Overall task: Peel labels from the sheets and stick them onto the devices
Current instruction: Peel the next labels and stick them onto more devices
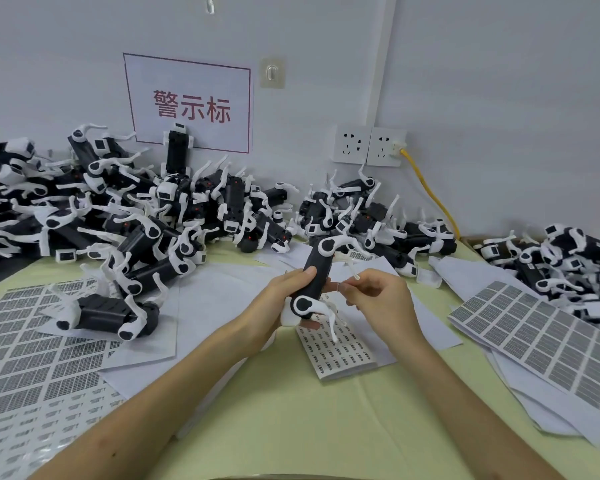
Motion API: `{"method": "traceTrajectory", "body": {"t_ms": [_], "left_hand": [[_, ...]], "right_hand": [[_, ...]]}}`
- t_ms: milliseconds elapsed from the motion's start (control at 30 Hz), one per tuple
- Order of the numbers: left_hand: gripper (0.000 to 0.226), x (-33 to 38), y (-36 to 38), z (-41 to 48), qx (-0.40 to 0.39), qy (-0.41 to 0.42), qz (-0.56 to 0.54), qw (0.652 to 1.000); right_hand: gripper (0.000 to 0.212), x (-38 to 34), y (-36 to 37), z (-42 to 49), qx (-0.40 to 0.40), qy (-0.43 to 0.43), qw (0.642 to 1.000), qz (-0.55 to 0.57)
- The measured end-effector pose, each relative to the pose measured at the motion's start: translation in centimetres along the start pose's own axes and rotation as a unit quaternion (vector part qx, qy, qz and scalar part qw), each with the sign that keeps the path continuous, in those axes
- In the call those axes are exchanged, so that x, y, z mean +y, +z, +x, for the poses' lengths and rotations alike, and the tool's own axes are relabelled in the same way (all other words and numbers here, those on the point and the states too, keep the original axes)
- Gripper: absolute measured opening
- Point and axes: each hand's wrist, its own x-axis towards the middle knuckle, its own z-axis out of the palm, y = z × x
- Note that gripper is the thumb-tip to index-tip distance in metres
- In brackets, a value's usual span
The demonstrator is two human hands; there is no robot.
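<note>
Nearest the camera, two bare forearms are reaching in over the pale green table [291, 420]. The left hand [284, 299] is wrapping around a black device [316, 275] with white arms, holding it tilted above the table, thumb lying along its body. The right hand [378, 296] is sitting just beside it, fingertips pinched narrow on what looks like a small label [340, 286] close against the device's side; it is too small to tell whether the label is touching the device. Directly under the hands a small label sheet [340, 351] is lying on white paper. A large sheet of grey labels [39, 348] is spreading at the left, and another grey label sheet [548, 344] is lying at the right over loose white papers. Farther back, a big heap of black-and-white devices [146, 209] is piling up against the wall, with a smaller heap [568, 265] at the right. On the wall a red-bordered sign [191, 105] is hanging beside two sockets [368, 145], a yellow cable [430, 192] running down from one
</note>
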Motion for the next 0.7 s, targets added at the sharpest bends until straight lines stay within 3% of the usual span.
{"method": "traceTrajectory", "body": {"t_ms": [433,700], "left_hand": [[0.058,-0.3,0.2,0.4,0.014,0.011,0.008,1.000],[0.059,0.1,0.3,0.1,0.061,0.010,-0.058,0.996]], "right_hand": [[0.014,-0.2,0.6,0.0,-0.048,-0.003,0.999,-0.001],[0.011,-0.9,0.1,-0.2,-0.123,0.050,0.980,0.146]]}}
